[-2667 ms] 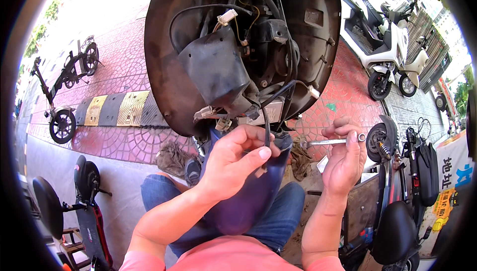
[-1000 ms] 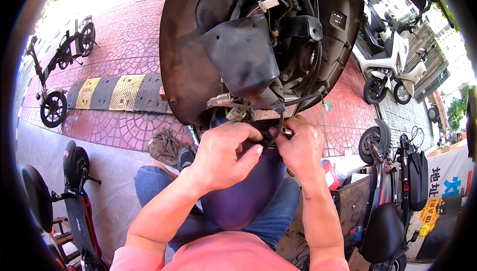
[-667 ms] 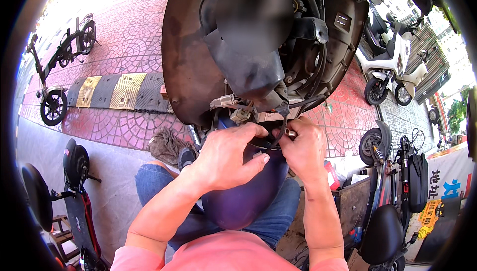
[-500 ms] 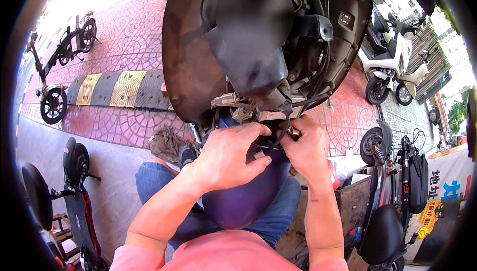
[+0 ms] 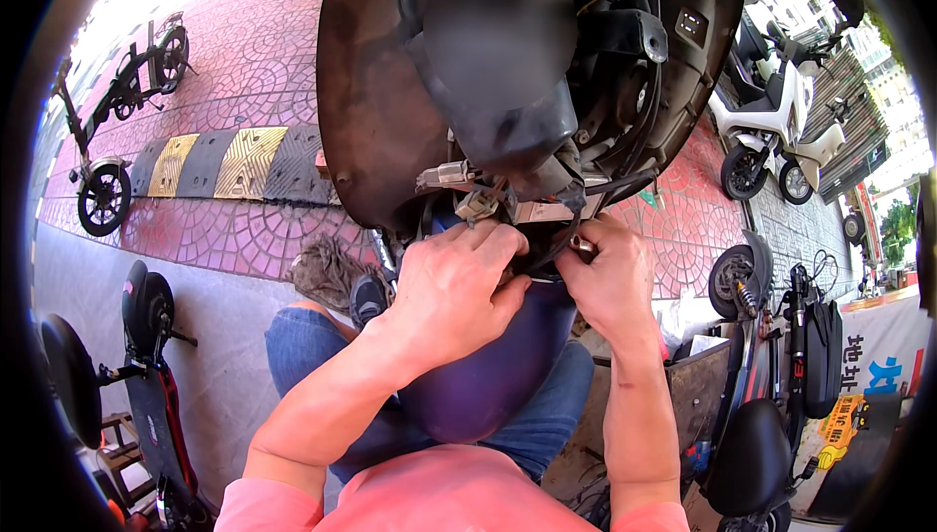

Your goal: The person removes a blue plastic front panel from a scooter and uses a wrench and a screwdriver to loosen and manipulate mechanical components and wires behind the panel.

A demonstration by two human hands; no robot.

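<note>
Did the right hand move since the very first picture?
Yes. The right hand has moved left, in toward the dark purple panel, and is now near its upper right edge.

Cloth (image 5: pixel 327 271) left of hands (image 5: pixel 457 278)

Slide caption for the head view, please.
Left hand beside right hand, which grips a metal tool, near pale connectors and a dark curved shell.

The right hand (image 5: pixel 610 278) holds a metal tool (image 5: pixel 586 247); pale connectors (image 5: pixel 476 204) sit just beyond the left hand (image 5: pixel 457 273), a purple panel (image 5: pixel 488 371) below both hands.
</note>
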